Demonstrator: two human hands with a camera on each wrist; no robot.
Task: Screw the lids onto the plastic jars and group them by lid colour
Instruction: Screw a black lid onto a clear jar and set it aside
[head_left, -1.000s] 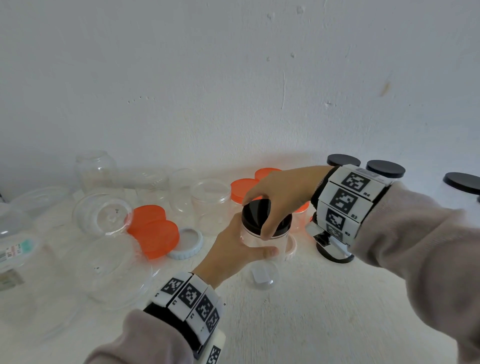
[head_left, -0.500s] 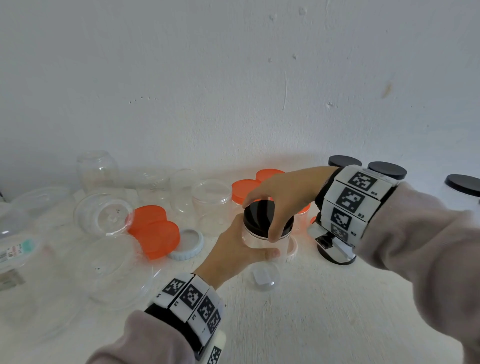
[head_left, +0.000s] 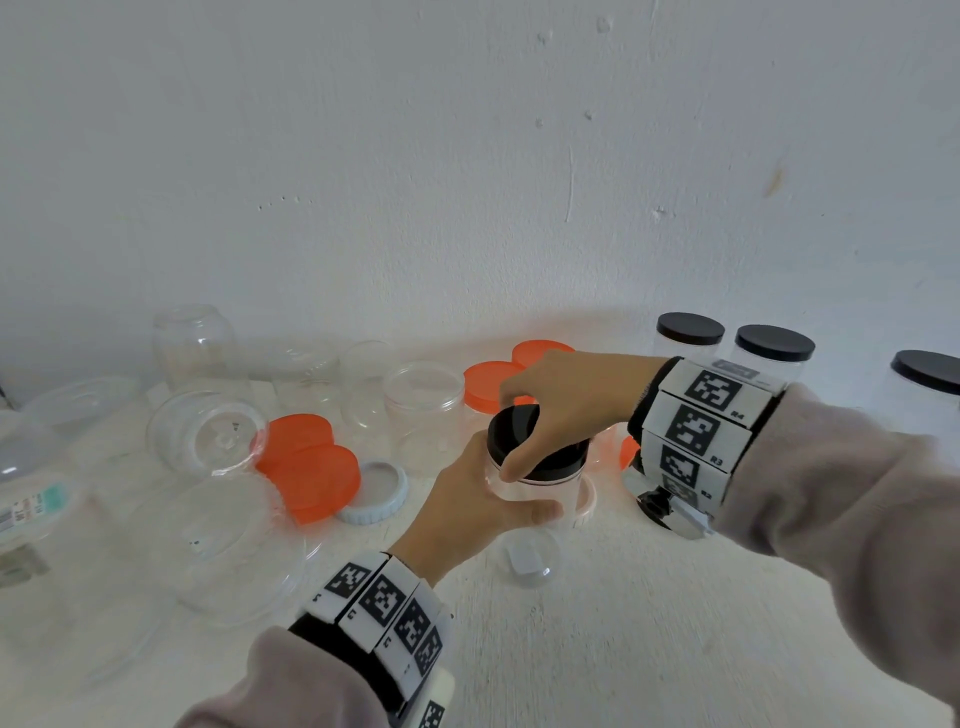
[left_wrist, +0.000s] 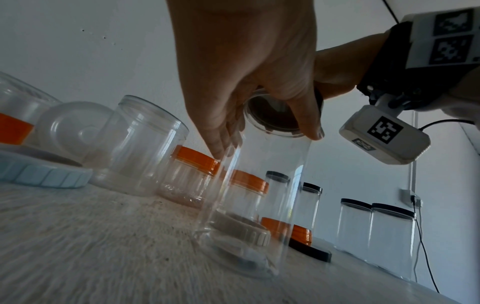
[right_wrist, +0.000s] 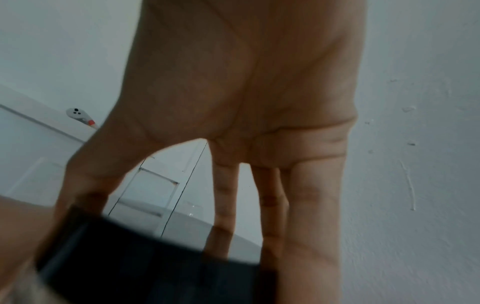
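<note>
A tall clear jar (head_left: 530, 486) (left_wrist: 262, 185) stands near the table's middle with a black lid (head_left: 511, 434) (right_wrist: 145, 273) on its mouth. My left hand (head_left: 467, 509) (left_wrist: 244, 67) grips the jar's upper wall from the near side. My right hand (head_left: 566, 410) (right_wrist: 246, 102) comes over the top and its thumb and fingers clasp the lid's rim. Three black-lidded jars (head_left: 774, 353) stand at the back right. Orange-lidded jars (head_left: 493, 384) (left_wrist: 192, 174) stand behind my hands.
Two loose orange lids (head_left: 311, 467), a pale blue lid (head_left: 374, 493) and several open clear jars (head_left: 423, 410) crowd the left and back. A small clear cap (head_left: 530, 558) lies just in front of the held jar. A white lid (left_wrist: 241, 228) and a black lid (left_wrist: 309, 250) lie behind it.
My right hand has turned round the black lid, its fingers now covering more of the lid's top. The left hand and jar stay in place.
</note>
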